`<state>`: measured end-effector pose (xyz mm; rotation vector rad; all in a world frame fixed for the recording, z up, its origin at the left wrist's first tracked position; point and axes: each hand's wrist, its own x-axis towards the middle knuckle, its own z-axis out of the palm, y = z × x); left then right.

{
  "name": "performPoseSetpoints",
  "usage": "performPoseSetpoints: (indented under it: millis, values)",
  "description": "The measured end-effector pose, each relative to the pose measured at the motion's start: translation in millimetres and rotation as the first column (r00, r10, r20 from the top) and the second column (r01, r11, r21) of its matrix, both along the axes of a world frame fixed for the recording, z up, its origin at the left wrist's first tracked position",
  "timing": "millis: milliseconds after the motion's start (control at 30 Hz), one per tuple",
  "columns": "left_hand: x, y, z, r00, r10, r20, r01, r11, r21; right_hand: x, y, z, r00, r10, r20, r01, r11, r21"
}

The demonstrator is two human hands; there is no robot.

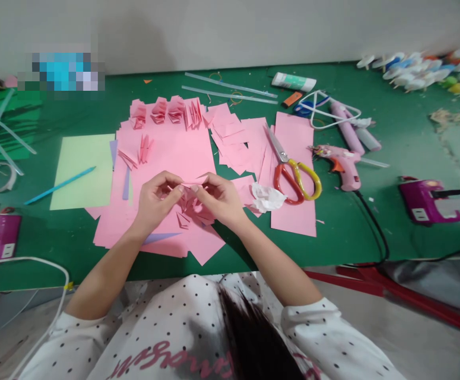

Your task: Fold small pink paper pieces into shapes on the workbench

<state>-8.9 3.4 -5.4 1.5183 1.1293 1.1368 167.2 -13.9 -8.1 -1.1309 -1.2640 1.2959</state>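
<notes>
Closest to the near edge of the green-topped table (343,229), left of its middle, a slim purple paper triangle (164,238) lies on a broad, uneven stack of pink paper sheets (166,150). Above the stack, the left hand (159,199) and right hand (222,199) are together, thumbs and forefingers pinched on a small piece of folded pink paper (193,181). Its creases are mostly hidden by the fingers; if the two pinches pull unevenly, a fold could skew or the thin paper tear.

Small pointed pink paper folds (182,220) sit loose just below the hands, where a dropping wrist could flatten or scatter them. Toward the right edge, a crumpled white tissue (268,198) touches steel scissors with red and yellow handles (286,160); a sweep of the right forearm might knock these. Farther right rests a pink glue gun (346,164), its black cord (376,227) running over the near edge; a snag there could drag it. Toward the far edge, pleated pink paper bundles (176,110) stand on the stack, easily toppled by a bump.
</notes>
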Motion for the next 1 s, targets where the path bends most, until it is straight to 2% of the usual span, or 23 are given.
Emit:
performPoseSetpoints:
  millis: [167, 267, 333, 500, 633, 733, 867, 1000]
  values:
    - [1.3, -1.3, 4.0, 0.989, 0.034, -0.142, -0.004, 0.980, 0.201, -1.7, 0.7, 3.4, 0.999, -0.003, -0.033, 0.003, 1.000, 0.017]
    - [1.8, -1.8, 4.3, 0.991, 0.037, -0.131, -0.006, 0.973, 0.229, -2.1, 1.1, 2.7, 0.998, 0.021, -0.058, -0.022, 0.999, -0.027]
    - [1.9, -1.8, 3.1, 0.996, 0.020, -0.084, -0.004, 0.982, 0.189, -2.0, 1.4, 1.9, 0.998, 0.026, -0.065, -0.029, 0.999, -0.040]
    - [2.3, -0.7, 0.2, 0.998, -0.005, 0.058, 0.005, 1.000, -0.005, -1.2, 2.5, 1.4, 0.999, -0.003, -0.041, 0.003, 1.000, 0.000]
    - [1.5, 0.1, -0.7, 0.987, -0.060, 0.147, 0.080, 0.987, -0.136, -0.2, 3.0, 0.9, 0.999, -0.048, -0.016, 0.049, 0.998, 0.046]
    - [0.6, 0.2, -1.1, 0.982, -0.078, 0.172, 0.110, 0.977, -0.183, 0.2, 2.6, -0.7, 0.998, -0.067, 0.012, 0.066, 0.997, 0.035]
    - [1.1, 0.1, -0.8, 0.985, -0.040, 0.166, 0.078, 0.971, -0.227, -1.0, 1.7, -2.7, 0.995, -0.070, 0.068, 0.071, 0.997, -0.012]
    - [3.2, -0.2, -1.4, 0.987, -0.010, 0.159, 0.051, 0.966, -0.255, -3.4, 1.0, -1.6, 0.983, -0.095, 0.156, 0.096, 0.995, 0.003]
